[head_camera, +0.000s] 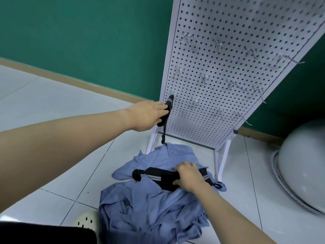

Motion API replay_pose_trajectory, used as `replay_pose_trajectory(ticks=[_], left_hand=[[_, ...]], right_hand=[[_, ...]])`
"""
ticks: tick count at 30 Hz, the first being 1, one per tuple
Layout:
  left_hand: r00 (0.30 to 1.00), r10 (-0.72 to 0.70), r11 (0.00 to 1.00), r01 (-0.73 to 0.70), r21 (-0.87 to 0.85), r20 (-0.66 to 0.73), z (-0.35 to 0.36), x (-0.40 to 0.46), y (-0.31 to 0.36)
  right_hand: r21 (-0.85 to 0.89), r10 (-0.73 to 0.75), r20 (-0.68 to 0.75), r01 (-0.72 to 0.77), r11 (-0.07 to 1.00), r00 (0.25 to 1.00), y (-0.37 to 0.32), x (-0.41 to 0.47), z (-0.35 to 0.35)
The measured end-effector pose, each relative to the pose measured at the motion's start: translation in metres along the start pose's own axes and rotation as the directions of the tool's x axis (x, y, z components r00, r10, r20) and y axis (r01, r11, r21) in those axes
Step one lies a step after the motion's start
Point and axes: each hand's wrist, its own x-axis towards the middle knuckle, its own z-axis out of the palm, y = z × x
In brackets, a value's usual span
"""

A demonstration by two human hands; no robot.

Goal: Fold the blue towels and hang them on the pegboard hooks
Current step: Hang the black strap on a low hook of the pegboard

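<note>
Several blue towels (151, 205) lie crumpled in a heap on the tiled floor in front of a white pegboard (228, 32) that stands on legs. The board carries several metal hooks (204, 77). A black folded cloth with grey stripes (167, 110) hangs from the lowest left hook, and my left hand (149, 115) grips it from the side. My right hand (188, 175) rests on top of the heap, fingers closed on a second black striped cloth (158, 175) that lies across the towels.
A green wall with a beige skirting board runs behind the pegboard. A large white domed object (304, 164) sits on the floor at the right. A pale perforated shoe (86, 220) shows at the bottom left, touching the heap.
</note>
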Motion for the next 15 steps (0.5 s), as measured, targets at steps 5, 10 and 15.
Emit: replay_pose_trajectory(ticks=[5, 10, 15], left_hand=[[0.998, 0.006, 1.0, -0.004, -0.028, 0.065, -0.012, -0.023, 0.018], [0.996, -0.019, 0.938, 0.049, -0.344, 0.091, -0.017, -0.034, 0.034], [0.992, -0.125, 0.72, 0.103, -0.686, 0.017, -0.027, -0.034, 0.056]], right_hand=[[0.154, 0.014, -0.163, 0.011, 0.988, 0.987, -0.005, -0.022, -0.037], [0.313, 0.063, -0.33, 0.046, 0.948, 0.942, -0.002, -0.048, -0.107], [0.33, 0.031, -0.453, 0.135, 0.934, 0.891, -0.005, -0.087, -0.184]])
